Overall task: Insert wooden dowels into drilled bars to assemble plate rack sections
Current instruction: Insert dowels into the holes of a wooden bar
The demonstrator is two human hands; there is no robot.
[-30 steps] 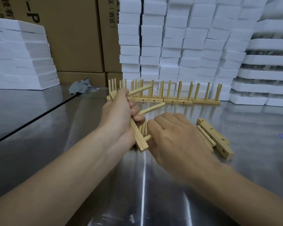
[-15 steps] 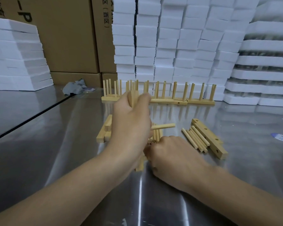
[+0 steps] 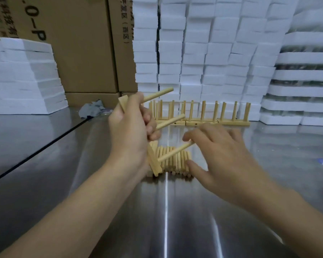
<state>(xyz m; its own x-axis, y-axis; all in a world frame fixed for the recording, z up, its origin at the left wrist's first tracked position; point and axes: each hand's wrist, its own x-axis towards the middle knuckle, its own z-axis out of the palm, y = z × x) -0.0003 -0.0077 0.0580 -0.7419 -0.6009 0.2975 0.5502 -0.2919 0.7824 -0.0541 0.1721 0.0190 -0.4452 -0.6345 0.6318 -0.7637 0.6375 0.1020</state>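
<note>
Your left hand, centre frame, grips a drilled bar tilted on end, with the fingers curled round it. Two seated dowels project toward the upper right. Your right hand holds a third dowel by its far end, fingers loosely spread and thumb apart below; which fingers pinch it cannot be told. Its near end meets the bar's lower part, but seating is not confirmed. Finished sections stand in a row behind. Loose dowels lie on the worktop beneath, so I judge that work remains.
</note>
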